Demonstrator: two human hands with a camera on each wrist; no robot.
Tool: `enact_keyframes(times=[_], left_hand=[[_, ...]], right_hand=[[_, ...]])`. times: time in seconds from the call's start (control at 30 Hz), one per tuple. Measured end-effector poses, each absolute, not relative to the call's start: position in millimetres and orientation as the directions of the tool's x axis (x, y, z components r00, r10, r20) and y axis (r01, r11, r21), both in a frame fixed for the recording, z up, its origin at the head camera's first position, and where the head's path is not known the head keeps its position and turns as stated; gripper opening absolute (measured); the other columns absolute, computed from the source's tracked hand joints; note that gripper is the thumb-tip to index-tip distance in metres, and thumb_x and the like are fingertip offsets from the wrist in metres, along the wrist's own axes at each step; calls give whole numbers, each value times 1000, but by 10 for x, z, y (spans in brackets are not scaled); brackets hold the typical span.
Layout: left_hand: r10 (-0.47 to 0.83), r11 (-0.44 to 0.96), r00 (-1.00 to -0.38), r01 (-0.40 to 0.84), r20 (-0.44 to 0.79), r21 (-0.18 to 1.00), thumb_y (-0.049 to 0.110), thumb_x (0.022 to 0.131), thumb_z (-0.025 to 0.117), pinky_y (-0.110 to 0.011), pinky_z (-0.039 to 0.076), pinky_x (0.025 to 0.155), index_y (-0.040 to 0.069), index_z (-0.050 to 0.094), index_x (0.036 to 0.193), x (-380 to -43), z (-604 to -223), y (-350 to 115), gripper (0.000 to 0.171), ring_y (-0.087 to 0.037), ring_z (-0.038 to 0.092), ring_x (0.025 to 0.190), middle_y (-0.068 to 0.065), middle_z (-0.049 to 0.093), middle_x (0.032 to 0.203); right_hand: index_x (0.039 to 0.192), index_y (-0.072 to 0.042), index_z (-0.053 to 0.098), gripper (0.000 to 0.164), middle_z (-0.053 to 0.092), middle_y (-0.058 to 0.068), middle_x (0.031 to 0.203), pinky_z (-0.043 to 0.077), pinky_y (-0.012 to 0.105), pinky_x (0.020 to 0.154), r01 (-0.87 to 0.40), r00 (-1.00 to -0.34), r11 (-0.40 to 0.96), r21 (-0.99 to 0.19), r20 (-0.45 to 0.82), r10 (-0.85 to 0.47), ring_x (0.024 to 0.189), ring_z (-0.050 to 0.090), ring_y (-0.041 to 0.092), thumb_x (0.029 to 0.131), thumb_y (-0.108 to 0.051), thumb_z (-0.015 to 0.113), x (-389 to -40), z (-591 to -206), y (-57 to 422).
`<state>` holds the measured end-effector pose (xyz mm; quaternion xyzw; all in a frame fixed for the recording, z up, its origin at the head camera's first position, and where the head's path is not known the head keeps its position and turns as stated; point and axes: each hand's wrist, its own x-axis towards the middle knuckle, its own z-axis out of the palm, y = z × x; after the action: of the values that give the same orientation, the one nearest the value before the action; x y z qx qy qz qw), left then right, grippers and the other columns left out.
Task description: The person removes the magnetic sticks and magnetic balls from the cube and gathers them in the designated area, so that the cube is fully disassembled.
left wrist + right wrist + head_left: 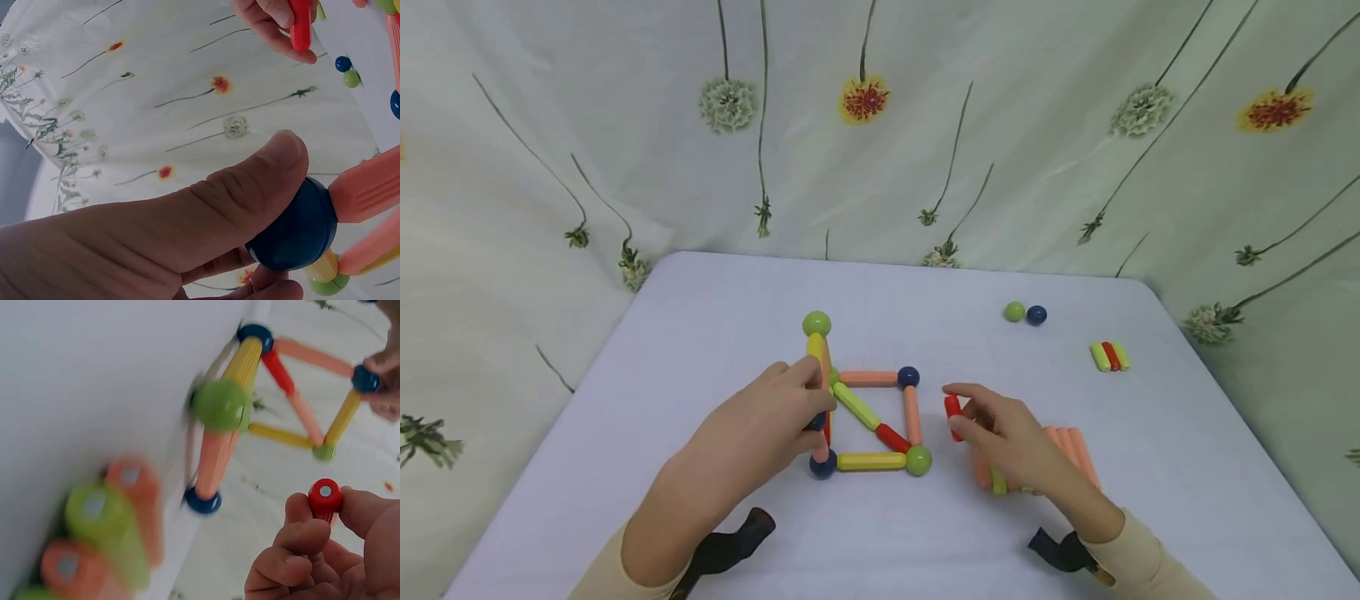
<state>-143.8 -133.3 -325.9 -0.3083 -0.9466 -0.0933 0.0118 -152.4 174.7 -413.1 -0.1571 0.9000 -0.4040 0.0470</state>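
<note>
My left hand (760, 417) pinches a dark blue ball (294, 225) between thumb and fingers. That ball is a raised corner of a frame built from coloured rods and balls. The frame has a flat square with a diagonal of a lime rod (856, 406) and a red rod (892, 437), plus an upright side topped by a green ball (816, 323). To the right of the frame, my right hand (1000, 425) pinches a short red rod (325, 497) between thumb and index finger. A silvery disc shows in the rod's end.
Beside and partly under my right forearm lie several salmon rods (1081, 457) and lime rods (997, 481). Farther back sit a loose green ball (1015, 312), a blue ball (1037, 315) and a small row of short rods (1110, 357). A flowered cloth (880, 167) hangs behind the table.
</note>
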Motion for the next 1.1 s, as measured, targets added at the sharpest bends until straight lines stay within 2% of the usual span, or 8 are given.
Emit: enact_keyframes(times=[0.17, 0.27, 0.47, 0.7, 0.9, 1.1], left_hand=[[583, 797, -810, 586, 68, 148, 29, 71, 87, -20, 44, 63, 13, 75, 96, -1427, -3254, -1323, 32, -16, 46, 82, 1, 53, 96], [578, 803, -815, 579, 55, 140, 28, 72, 87, -20, 44, 63, 13, 75, 98, -1418, -3249, -1326, 32, -16, 46, 83, 1, 52, 97], [575, 804, -816, 577, 59, 141, 27, 71, 87, -20, 43, 62, 15, 74, 94, -1413, -3253, -1336, 30, -16, 45, 83, 2, 51, 96], [585, 796, -807, 590, 79, 139, 26, 70, 88, -20, 43, 62, 17, 72, 89, -1415, -3266, -1334, 26, -16, 46, 83, 3, 50, 94], [605, 778, -790, 613, 98, 138, 25, 71, 88, -20, 43, 61, 17, 72, 88, -1413, -3284, -1311, 25, -15, 45, 81, 3, 50, 94], [610, 772, -785, 620, 110, 139, 25, 71, 88, -20, 43, 62, 16, 73, 91, -1405, -3284, -1327, 27, -14, 45, 82, 4, 49, 94]], right_hand=[[130, -21, 51, 35, 62, 2, 86, 45, 28, 55, -158, -983, 643, -749, 56, -176, 68, 54, 22, 97, -25, 62, -1666, -4118, 2183], [129, -19, 52, 34, 62, 6, 86, 45, 28, 53, -111, -994, 696, -710, 64, -93, 69, 53, 24, 98, -30, 60, -1771, -4130, 2455], [135, -13, 51, 43, 62, 15, 93, 43, 31, 53, -7, -996, 795, -607, 75, 49, 71, 51, 27, 101, -39, 52, -2005, -4130, 3026], [142, -5, 45, 56, 58, 25, 109, 45, 34, 57, 146, -974, 840, -523, 71, 214, 86, 55, 34, 102, -43, 43, -2251, -4155, 3656], [143, 1, 40, 60, 53, 29, 112, 46, 36, 56, 249, -957, 830, -498, 3, 289, 86, 54, 37, 103, -43, 39, -2373, -4169, 4042], [136, 6, 42, 53, 51, 35, 113, 49, 42, 61, 291, -953, 854, -430, -58, 296, 90, 54, 42, 103, -35, 41, -2506, -4217, 4258]])
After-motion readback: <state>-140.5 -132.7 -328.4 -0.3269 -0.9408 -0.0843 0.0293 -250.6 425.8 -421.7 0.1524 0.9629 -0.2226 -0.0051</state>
